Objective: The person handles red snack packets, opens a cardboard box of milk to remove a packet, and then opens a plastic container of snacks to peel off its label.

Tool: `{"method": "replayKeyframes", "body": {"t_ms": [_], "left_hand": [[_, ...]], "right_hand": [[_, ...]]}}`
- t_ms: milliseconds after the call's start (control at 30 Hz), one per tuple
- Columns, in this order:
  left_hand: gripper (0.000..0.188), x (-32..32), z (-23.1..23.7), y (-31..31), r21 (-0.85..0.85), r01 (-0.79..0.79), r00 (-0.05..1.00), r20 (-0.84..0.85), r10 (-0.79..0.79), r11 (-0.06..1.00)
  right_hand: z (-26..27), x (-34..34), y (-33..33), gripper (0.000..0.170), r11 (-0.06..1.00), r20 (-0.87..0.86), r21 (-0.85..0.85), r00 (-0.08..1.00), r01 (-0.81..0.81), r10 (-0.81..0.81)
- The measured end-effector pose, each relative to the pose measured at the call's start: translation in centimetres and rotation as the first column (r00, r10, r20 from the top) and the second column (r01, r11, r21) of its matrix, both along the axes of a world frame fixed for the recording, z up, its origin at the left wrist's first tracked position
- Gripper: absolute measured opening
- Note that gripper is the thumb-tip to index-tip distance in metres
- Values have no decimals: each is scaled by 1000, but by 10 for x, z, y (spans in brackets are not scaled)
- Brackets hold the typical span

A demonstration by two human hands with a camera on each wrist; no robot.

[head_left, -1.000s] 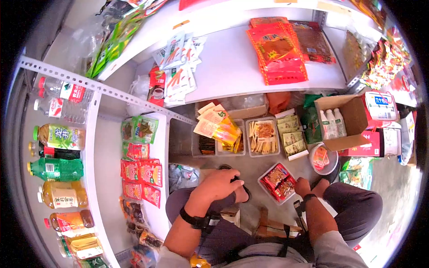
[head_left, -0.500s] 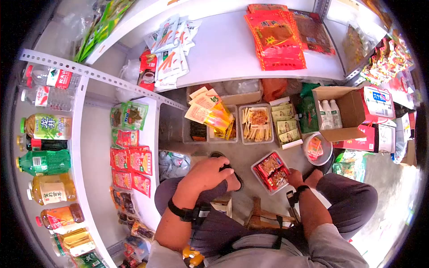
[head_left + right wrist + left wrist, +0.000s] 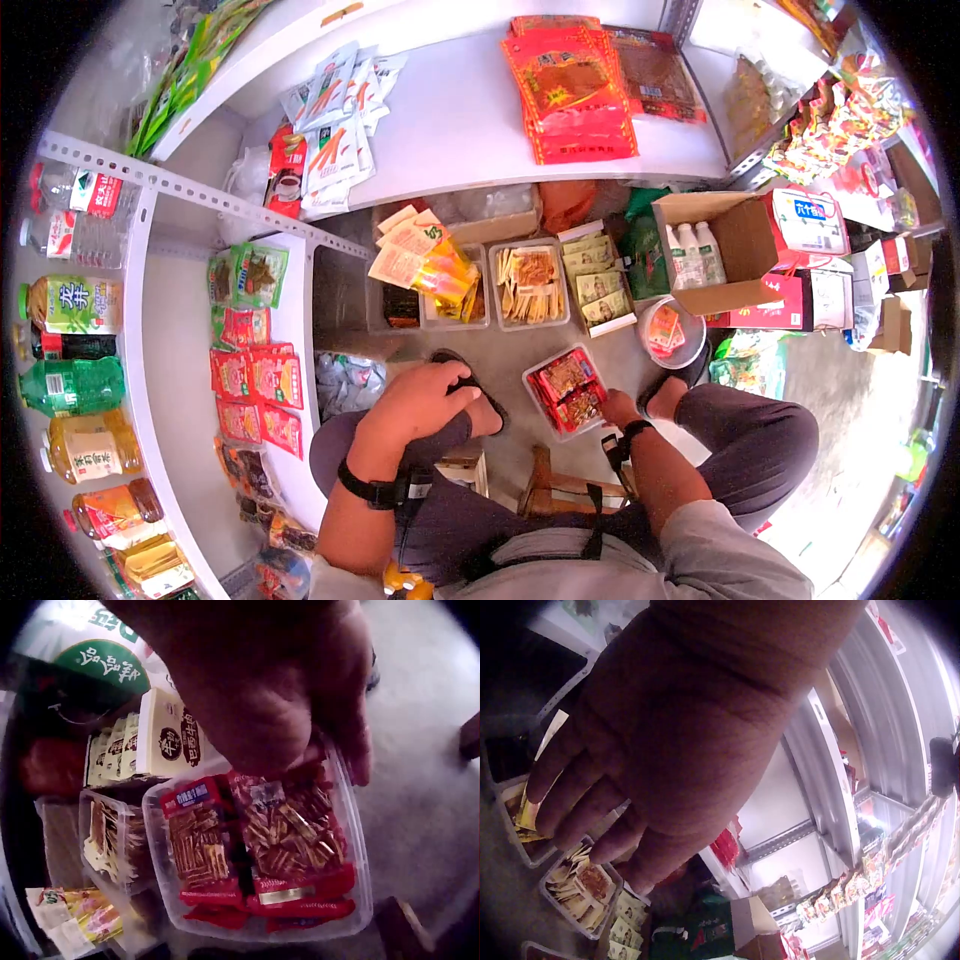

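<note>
A clear plastic tub (image 3: pixel 565 392) of red snack packets (image 3: pixel 289 832) is in front of my shins, between my feet. With my right hand (image 3: pixel 620 408), I hold its near right rim; in the right wrist view the fingers and thumb (image 3: pixel 358 750) straddle the wall. The packets lie in two stacks with see-through windows onto brown strips. My left hand (image 3: pixel 428 400) hangs over my left knee, palm down and holding nothing. Its fingers (image 3: pixel 592 802) are loosely spread in the left wrist view.
Beyond the tub stand a tub of sticks (image 3: pixel 530 287), a box of small packets (image 3: pixel 597 283), a round tub (image 3: pixel 672 333) and a carton of white bottles (image 3: pixel 725 250). Shelves (image 3: pixel 450 160) wrap around the front and left. A wooden stool (image 3: pixel 545 485) sits between my legs.
The head view has turned to the right, so the scene slides left. My right hand keeps its hold on the tub, and the left hand stays over the knee.
</note>
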State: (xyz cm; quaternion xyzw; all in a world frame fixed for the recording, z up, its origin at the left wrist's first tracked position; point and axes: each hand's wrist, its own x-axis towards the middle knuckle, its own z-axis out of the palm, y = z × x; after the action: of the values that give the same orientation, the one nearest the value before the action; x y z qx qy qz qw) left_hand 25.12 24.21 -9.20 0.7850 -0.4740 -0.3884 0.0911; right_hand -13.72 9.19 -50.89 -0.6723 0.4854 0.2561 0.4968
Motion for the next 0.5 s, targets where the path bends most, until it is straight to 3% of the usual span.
{"method": "replayKeyframes", "body": {"t_ms": [67, 200, 333, 467, 500], "left_hand": [[43, -2, 6, -3, 6, -5, 1000, 2, 5, 1000], [44, -1, 4, -3, 22, -6, 1000, -3, 6, 1000], [39, -5, 16, -11, 124, -54, 997, -44, 59, 991], [38, -7, 7, -9, 53, -58, 998, -31, 60, 997], [36, -10, 13, -12, 65, -96, 994, -44, 99, 993]], "right_hand": [[40, 16, -8, 45, 983, -128, -89, 980, -161, 149], [53, 19, -10, 49, 969, -87, -183, 985, -164, 151], [51, 15, -13, 36, 955, 19, -223, 978, -197, 206], [31, 4, -14, 36, 897, 58, -318, 938, -307, 342], [43, 9, -14, 38, 927, 1, -233, 953, -295, 304]]}}
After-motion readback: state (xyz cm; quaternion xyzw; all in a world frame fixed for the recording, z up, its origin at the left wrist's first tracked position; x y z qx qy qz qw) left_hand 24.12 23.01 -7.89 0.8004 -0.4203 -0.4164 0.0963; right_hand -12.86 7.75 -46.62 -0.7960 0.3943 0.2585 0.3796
